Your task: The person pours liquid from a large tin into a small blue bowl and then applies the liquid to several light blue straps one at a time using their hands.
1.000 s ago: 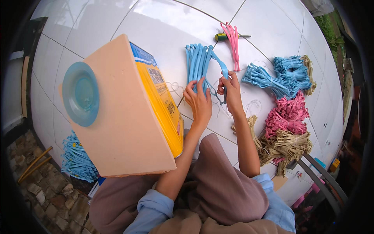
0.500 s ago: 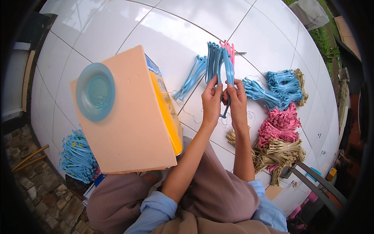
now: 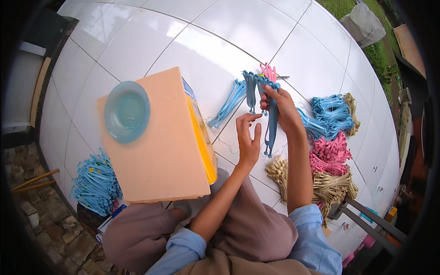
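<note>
My right hand is closed round a bunch of blue straps with knobbed ends, which hangs down past my palm. Just left of it, my left hand has its fingers apart, holding nothing, close to the lower ends of another hanging group of blue straps. Whether that group is part of the same bunch is hidden by my fingers. Pink straps show behind my right fingertips. A loose blue bundle lies on the white tiles to the left.
A peach-coloured board tops a yellow-sided box on my left, bearing a translucent blue bowl. Beside it sits a blue strap pile. Blue bundles, pink bundles and beige bundles lie at right, near dark bars.
My left hand has let go of the blue straps and dropped lower with fingers spread. My right hand now grips them nearer their upper ends. The whole view has shifted slightly.
</note>
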Action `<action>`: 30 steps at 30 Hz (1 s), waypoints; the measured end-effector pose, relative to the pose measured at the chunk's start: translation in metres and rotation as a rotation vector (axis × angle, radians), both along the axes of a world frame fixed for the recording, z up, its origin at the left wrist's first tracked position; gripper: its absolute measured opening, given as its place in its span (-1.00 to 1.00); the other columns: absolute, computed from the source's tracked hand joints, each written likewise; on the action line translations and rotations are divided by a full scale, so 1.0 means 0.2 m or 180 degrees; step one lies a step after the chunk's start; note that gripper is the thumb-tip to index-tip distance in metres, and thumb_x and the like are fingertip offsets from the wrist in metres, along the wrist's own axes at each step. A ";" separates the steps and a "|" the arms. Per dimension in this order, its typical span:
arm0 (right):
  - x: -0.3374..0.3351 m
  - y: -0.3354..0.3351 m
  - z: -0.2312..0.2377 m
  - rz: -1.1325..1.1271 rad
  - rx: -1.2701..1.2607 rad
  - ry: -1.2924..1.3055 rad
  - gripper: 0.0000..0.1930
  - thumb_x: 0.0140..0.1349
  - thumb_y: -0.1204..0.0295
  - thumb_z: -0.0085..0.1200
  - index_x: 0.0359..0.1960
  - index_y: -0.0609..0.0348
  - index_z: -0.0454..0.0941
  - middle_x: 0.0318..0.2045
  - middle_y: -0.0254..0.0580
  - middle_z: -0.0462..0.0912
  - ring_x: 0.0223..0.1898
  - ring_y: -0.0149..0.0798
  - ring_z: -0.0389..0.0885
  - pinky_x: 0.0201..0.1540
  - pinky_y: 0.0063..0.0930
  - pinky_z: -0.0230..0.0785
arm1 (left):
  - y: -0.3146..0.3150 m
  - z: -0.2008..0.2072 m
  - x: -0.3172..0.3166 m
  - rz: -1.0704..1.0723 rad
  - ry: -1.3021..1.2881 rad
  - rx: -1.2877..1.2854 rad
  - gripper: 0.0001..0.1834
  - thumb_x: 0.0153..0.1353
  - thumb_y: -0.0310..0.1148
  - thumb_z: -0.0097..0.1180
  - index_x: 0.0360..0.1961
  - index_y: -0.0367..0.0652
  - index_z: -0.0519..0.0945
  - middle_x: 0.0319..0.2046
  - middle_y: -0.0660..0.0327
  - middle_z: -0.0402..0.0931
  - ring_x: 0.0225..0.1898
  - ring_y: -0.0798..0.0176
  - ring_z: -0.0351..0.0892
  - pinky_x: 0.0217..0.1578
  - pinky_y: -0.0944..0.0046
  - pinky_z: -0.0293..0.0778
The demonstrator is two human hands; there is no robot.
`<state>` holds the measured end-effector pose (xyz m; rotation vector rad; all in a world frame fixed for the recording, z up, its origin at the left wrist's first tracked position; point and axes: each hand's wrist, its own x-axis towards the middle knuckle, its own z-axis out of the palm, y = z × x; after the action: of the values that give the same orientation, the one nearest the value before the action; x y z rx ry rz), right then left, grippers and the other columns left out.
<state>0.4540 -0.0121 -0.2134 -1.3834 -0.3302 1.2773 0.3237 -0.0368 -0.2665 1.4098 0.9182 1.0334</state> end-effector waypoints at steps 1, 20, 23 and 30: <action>0.00 0.00 0.04 0.0083 0.0000 -0.0190 -0.78 0.27 0.29 0.00 -0.28 0.22 0.41 -0.50 -0.32 0.46 -0.51 -0.44 0.45 -0.39 -0.59 0.35 | 0.02 0.05 0.02 0.0252 -0.0296 -0.0497 -0.76 0.28 -0.35 -0.07 -0.14 -0.30 0.46 -0.17 0.14 0.36 -0.12 0.24 0.38 -0.06 0.29 0.31; -0.26 -0.18 0.26 0.0681 -0.0516 -0.3924 -0.68 0.34 0.28 -0.18 -0.08 0.35 0.25 -0.61 0.29 0.51 -0.52 0.28 0.51 -0.50 0.00 0.29 | 0.50 0.28 0.28 -0.1222 -0.1376 -0.3800 -0.80 0.35 -0.30 -0.25 -0.39 -0.14 0.33 -0.76 0.49 0.03 -0.73 0.56 0.02 -0.41 0.25 0.48; -0.24 -0.24 0.17 0.0711 -0.0669 -0.3897 -0.68 0.33 0.29 -0.16 -0.09 0.35 0.25 -0.61 0.29 0.51 -0.52 0.27 0.51 -0.49 0.01 0.30 | 0.41 0.23 0.30 -0.0976 -0.1387 -0.3922 -0.84 0.29 -0.39 -0.20 -0.44 -0.17 0.32 -0.70 0.43 0.07 -0.71 0.56 0.03 -0.75 0.55 -0.03; -0.33 -0.28 0.28 0.0670 -0.0595 -0.3734 -0.73 0.31 0.35 -0.11 -0.09 0.29 0.25 -0.61 0.26 0.50 -0.52 0.26 0.50 -0.53 -0.02 0.25 | 0.45 0.14 0.31 -0.0817 -0.1382 -0.4147 -0.81 0.30 -0.33 -0.23 -0.45 -0.13 0.33 -0.74 0.45 0.08 -0.79 0.51 -0.04 -0.75 0.47 -0.02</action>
<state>0.3882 -0.0685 -0.1572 -2.1983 -1.1865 0.5142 0.3862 0.0523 -0.2384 0.1742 0.7812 0.3211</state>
